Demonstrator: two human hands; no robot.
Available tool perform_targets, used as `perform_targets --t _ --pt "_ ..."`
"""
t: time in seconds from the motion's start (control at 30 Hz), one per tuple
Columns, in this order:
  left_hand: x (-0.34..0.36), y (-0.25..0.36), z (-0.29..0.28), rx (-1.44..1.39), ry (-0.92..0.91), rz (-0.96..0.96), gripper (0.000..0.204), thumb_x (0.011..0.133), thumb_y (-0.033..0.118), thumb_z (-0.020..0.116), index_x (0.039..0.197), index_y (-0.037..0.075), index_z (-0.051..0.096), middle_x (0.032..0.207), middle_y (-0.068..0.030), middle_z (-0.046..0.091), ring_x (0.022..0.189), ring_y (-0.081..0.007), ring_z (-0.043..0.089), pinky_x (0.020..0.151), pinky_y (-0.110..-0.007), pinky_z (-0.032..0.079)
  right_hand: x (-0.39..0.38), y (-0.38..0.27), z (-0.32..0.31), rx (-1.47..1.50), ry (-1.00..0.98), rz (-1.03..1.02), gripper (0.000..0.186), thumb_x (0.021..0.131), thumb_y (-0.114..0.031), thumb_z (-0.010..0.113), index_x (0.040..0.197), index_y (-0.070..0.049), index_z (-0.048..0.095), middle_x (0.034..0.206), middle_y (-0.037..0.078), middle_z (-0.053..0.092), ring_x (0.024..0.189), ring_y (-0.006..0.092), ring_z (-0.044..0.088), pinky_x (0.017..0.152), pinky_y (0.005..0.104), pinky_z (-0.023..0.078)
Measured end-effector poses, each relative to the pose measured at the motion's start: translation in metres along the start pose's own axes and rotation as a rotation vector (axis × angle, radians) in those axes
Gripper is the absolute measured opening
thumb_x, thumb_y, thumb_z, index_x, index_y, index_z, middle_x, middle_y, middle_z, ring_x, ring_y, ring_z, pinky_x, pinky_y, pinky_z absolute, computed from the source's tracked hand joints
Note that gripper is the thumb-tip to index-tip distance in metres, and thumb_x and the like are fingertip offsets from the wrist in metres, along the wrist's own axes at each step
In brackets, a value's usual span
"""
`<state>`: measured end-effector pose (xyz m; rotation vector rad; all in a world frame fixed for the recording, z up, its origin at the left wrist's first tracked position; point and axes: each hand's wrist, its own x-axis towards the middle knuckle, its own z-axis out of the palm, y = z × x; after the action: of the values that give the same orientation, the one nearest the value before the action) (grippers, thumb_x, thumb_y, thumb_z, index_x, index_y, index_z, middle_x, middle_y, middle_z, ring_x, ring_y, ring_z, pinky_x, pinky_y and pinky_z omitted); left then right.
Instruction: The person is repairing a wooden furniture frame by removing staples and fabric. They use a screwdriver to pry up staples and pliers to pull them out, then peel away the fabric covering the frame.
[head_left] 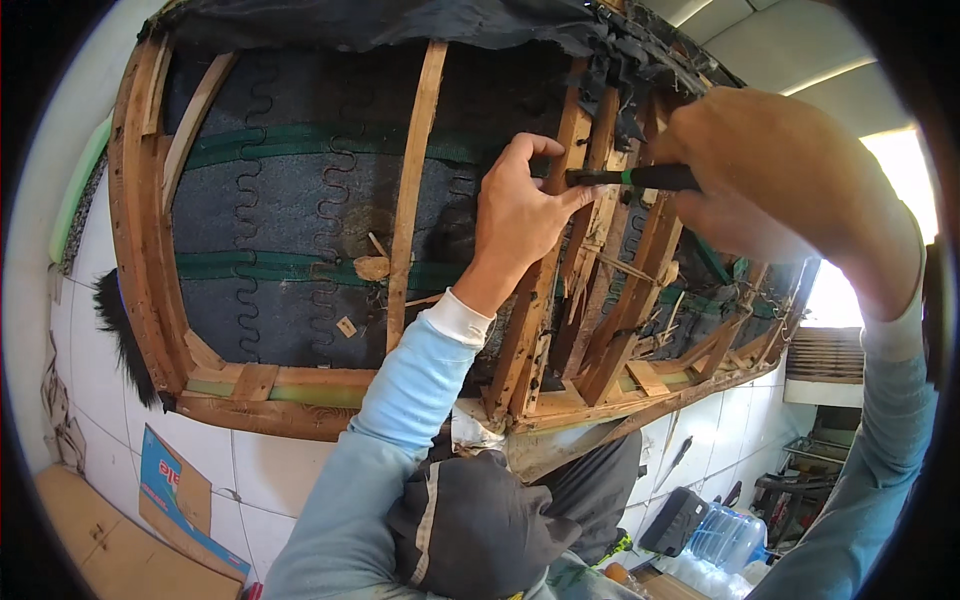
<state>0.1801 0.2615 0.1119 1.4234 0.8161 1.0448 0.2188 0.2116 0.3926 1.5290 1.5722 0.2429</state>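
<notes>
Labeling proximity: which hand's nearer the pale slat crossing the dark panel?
Left. The left hand is right of the slat, apart; the right hand is farther right, gripping a tool.

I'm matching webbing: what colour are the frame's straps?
Dark green straps, best in the head view.

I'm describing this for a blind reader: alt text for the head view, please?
A person's right hand grips a black tool with a green band, its far end near the left hand, at a wooden frame with green straps across dark fabric.

Likely an upholstery workshop, judging by the bare wooden frame [414, 200] with exposed zigzag springs [247, 190].
</notes>
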Motion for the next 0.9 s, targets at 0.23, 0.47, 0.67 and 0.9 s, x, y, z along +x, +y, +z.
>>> perform_targets --t 0.23,0.47,0.67,0.9 --pt "-0.002 0.001 0.002 -0.067 -0.029 0.000 0.059 0.085 0.025 0.098 0.127 0.004 0.062 0.097 -0.0141 0.084 0.084 -0.0165 0.081 0.072 -0.029 0.059 0.000 -0.007 0.007 0.114 -0.013 0.065 0.020 0.090 -0.015 0.077 0.108 -0.007 0.082 0.097 0.018 0.078 0.096 0.0382 0.077 0.087 0.0493 0.063" --pt "-0.001 -0.002 -0.002 -0.024 -0.009 0.039 0.057 0.085 0.021 0.098 0.126 0.003 0.063 0.102 -0.0137 0.084 0.091 -0.0180 0.082 0.076 -0.030 0.061 -0.015 -0.014 0.032 0.140 0.169 0.009 0.018 0.092 -0.019 0.080 0.101 -0.004 0.078 0.097 0.021 0.077 0.100 0.0394 0.076 0.091 0.0483 0.062" --pt "-0.005 0.004 -0.003 0.004 -0.039 -0.007 0.059 0.084 0.020 0.098 0.128 0.003 0.062 0.105 -0.0128 0.084 0.095 -0.0180 0.081 0.079 -0.031 0.061 -0.026 -0.023 0.043 0.228 0.124 0.020 0.017 0.094 -0.017 0.076 0.100 -0.001 0.076 0.085 0.023 0.074 0.088 0.0423 0.075 0.084 0.0494 0.061" --pt "-0.005 -0.008 -0.005 -0.030 -0.016 0.148 0.057 0.089 0.025 0.095 0.131 0.002 0.063 0.106 -0.0119 0.082 0.093 -0.0196 0.081 0.079 -0.033 0.062 -0.047 0.007 0.078 0.527 0.201 0.112 0.017 0.097 -0.015 0.071 0.106 -0.003 0.078 0.083 0.022 0.075 0.075 0.0466 0.073 0.075 0.0521 0.059"
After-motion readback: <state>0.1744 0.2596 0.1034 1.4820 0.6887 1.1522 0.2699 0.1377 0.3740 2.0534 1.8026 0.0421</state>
